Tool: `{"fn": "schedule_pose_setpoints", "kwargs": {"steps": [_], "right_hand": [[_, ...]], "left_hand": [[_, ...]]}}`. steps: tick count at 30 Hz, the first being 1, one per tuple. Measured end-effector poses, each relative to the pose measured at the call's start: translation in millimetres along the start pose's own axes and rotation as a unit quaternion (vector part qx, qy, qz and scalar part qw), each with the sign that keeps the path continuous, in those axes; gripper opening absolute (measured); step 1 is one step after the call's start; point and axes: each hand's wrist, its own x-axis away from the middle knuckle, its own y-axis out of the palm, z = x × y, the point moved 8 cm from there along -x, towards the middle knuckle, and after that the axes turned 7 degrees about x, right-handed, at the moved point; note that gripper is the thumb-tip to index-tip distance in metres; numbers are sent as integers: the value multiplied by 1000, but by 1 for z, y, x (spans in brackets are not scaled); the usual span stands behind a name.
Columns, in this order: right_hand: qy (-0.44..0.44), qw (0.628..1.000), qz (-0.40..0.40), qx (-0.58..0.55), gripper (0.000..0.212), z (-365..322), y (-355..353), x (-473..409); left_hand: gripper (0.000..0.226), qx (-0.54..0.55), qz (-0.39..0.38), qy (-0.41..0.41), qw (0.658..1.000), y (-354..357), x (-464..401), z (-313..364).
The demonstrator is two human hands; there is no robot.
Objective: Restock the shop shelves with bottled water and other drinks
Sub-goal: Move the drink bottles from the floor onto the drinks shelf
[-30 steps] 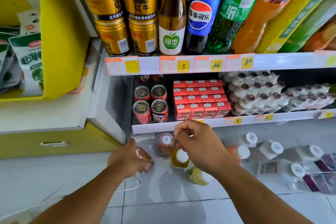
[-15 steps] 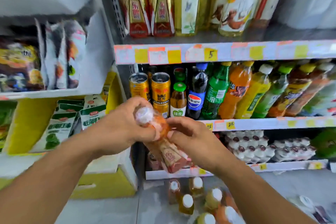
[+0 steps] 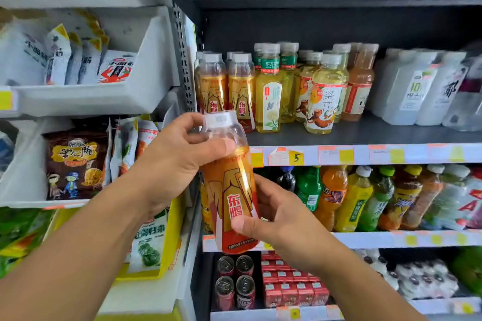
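I hold an orange energy drink bottle (image 3: 232, 190) with a clear domed cap upright in front of the shelves. My left hand (image 3: 174, 161) grips its neck and cap from the left. My right hand (image 3: 276, 214) wraps its lower body from the right. Just behind it, on the dark shelf (image 3: 365, 135), stand matching orange bottles (image 3: 227, 88) at the shelf's left end.
Yellow tea bottles (image 3: 271, 88) and white bottles (image 3: 414, 86) fill the same shelf. Soft drink bottles (image 3: 365, 195) line the shelf below, with cans (image 3: 234, 281) and red cartons (image 3: 292, 284) under that. Snack bags (image 3: 75, 164) sit in white bins on the left.
Both hands rose from the floor bottles, carrying the orange bottle up. It has turned from tilted to upright, and my view has lifted to the higher shelf.
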Motion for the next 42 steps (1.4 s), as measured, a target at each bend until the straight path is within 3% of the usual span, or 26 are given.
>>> {"fn": "schedule_pose_setpoints", "kwargs": {"steps": [5, 9, 14, 18, 27, 32, 38, 40, 42], "right_hand": [[5, 996, 45, 81, 63, -16, -2, -14], [5, 986, 107, 126, 54, -41, -17, -42], [-21, 977, 179, 112, 51, -64, -38, -99], [-28, 968, 210, 133, 61, -70, -43, -143], [15, 961, 216, 171, 61, -38, -17, -184], [48, 961, 199, 183, 51, -31, -19, -187], [80, 962, 182, 190, 56, -27, -18, -194], [65, 956, 202, 203, 64, -31, -17, -188], [23, 934, 278, 223, 64, -41, -20, -171]], "left_hand": [[54, -17, 6, 24, 1000, -3, -9, 9], [56, -25, 36, 73, 996, -9, -25, 25], [12, -75, 107, 116, 985, -30, -44, 33], [34, -121, 69, 91, 986, -35, -55, 5], [71, -107, 30, -18, 994, -69, -88, -69], [71, -105, 33, -26, 994, -69, -90, -81], [68, -97, 33, -18, 995, -66, -89, -79], [58, -101, 79, 10, 992, -64, -81, -71], [47, -140, 174, 69, 972, -68, -69, -64]]}}
